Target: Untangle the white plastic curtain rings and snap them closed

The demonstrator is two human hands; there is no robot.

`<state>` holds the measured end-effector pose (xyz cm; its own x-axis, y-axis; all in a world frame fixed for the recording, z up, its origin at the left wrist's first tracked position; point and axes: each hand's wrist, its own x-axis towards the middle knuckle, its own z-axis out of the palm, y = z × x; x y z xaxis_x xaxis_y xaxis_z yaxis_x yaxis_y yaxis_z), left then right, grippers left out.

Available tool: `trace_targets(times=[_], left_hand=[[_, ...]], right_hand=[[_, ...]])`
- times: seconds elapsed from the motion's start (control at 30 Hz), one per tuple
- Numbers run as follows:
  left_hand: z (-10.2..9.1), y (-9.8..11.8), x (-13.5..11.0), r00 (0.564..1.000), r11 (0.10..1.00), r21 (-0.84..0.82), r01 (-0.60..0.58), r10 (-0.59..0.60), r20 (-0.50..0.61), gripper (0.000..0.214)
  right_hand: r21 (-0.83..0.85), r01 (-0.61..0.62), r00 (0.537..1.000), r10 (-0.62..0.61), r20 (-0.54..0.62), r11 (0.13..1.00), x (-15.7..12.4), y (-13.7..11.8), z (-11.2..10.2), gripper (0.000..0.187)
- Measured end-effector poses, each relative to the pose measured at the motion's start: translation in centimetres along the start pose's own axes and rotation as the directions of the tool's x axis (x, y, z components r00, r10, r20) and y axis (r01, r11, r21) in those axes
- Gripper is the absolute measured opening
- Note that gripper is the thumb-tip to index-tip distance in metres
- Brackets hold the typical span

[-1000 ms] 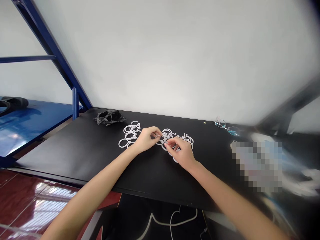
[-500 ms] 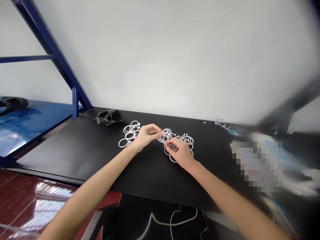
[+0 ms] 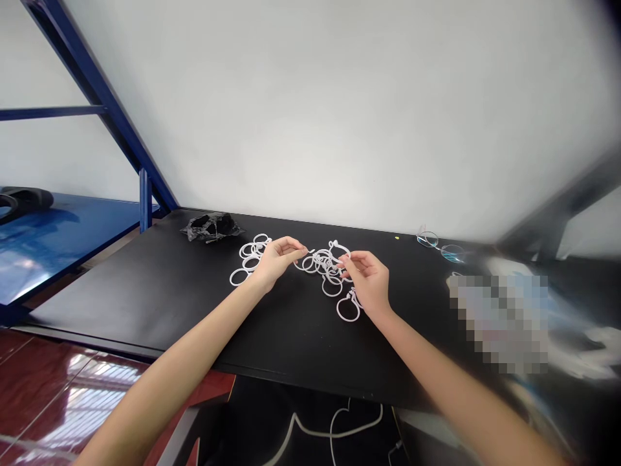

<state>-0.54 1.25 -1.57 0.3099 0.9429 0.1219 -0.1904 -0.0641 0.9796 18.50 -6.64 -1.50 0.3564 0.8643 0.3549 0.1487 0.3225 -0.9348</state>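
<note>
A tangle of white plastic rings hangs between my two hands just above a black table. My left hand pinches the left end of the tangle with thumb and fingers closed. My right hand pinches its right end, and more rings dangle down to the tabletop beside that wrist. A separate heap of white rings lies on the table just left of my left hand.
A crumpled black bag sits at the table's back left. Eyeglasses lie at the back right near the white wall. A blue shelf frame stands to the left. White cable lies on the floor under the table.
Both hands have lifted the linked rings off the table and drawn apart, the right hand moving right, so the cluster now stretches between them.
</note>
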Motion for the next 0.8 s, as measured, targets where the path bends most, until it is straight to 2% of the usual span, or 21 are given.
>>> trace_targets(times=[0.13, 0.23, 0.33, 0.4, 0.47, 0.57, 0.63, 0.7, 0.8], left_hand=[[0.3, 0.1, -0.3, 0.997, 1.000, 0.015, -0.008, 0.007, 0.078, 0.024], [0.2, 0.2, -0.4, 0.996, 1.000, 0.003, -0.009, 0.008, 0.088, 0.024], [0.0, 0.3, -0.3, 0.999, 1.000, 0.008, -0.007, 0.007, 0.042, 0.026], [-0.1, 0.3, -0.3, 1.000, 1.000, 0.017, -0.004, 0.004, 0.014, 0.028], [-0.2, 0.3, -0.3, 1.000, 1.000, 0.019, 0.003, -0.003, 0.009, 0.028], [0.0, 0.7, -0.5, 0.998, 0.999, 0.012, 0.034, -0.035, 0.050, 0.030], [0.3, 1.0, -0.8, 0.991, 0.998, 0.021, 0.064, -0.066, 0.119, 0.032], [0.7, 1.4, -1.1, 0.975, 0.995, 0.036, 0.097, -0.102, 0.198, 0.032], [1.0, 1.5, -1.4, 0.947, 0.989, 0.046, 0.141, -0.148, 0.284, 0.030]], right_hand=[[-0.014, 0.016, 1.000, -0.016, 0.009, 1.000, 0.2, -0.4, -0.3, 0.025], [-0.213, 0.138, 0.990, -0.134, 0.029, 0.967, 0.3, -0.2, -0.7, 0.021], [-0.455, 0.341, 0.940, -0.300, 0.161, 0.823, 0.3, 0.3, -1.1, 0.015], [-0.548, 0.413, 0.910, -0.312, 0.272, 0.727, 0.3, 0.6, -1.1, 0.011], [-0.590, 0.423, 0.904, -0.275, 0.327, 0.688, 0.1, 0.8, -1.0, 0.007], [-0.530, 0.399, 0.913, -0.269, 0.307, 0.748, -0.2, 0.5, -0.7, 0.007], [-0.396, 0.366, 0.919, -0.260, 0.297, 0.842, -0.5, 0.1, -0.6, 0.021], [-0.237, 0.304, 0.916, -0.215, 0.339, 0.923, -0.7, -0.3, -0.4, 0.031], [-0.102, 0.205, 0.902, -0.147, 0.405, 0.973, -1.0, -0.5, -0.1, 0.018]])
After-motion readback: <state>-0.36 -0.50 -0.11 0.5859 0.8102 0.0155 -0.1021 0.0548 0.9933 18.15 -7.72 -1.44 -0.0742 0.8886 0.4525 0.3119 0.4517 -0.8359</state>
